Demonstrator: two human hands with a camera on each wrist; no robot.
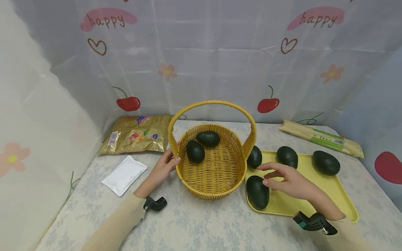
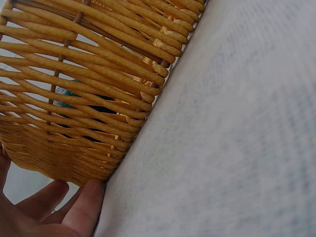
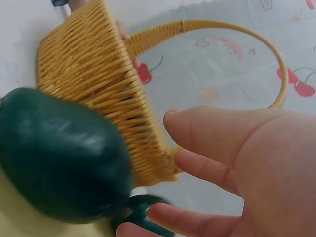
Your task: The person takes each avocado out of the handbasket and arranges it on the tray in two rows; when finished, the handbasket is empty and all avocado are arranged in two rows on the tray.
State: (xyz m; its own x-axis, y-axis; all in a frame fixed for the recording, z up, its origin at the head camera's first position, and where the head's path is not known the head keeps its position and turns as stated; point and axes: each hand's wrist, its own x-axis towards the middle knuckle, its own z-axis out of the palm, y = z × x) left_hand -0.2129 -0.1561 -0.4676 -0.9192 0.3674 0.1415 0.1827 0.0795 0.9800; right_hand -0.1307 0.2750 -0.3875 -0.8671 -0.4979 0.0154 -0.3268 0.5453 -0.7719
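A woven yellow basket with a tall handle stands mid-table and holds two dark green avocados. My left hand grips its left rim by the handle's base; in the left wrist view my fingertips lie against the basket wall. To the right lies a yellow tray with several avocados. My right hand hovers with fingers spread just right of the tray's front-left avocado, holding nothing. In the right wrist view that avocado sits just left of my straight fingers.
A gold snack bag lies at the back left, with a flat white packet in front of it. A long pale packet lies at the back right. Printed curtains wall in the table on three sides.
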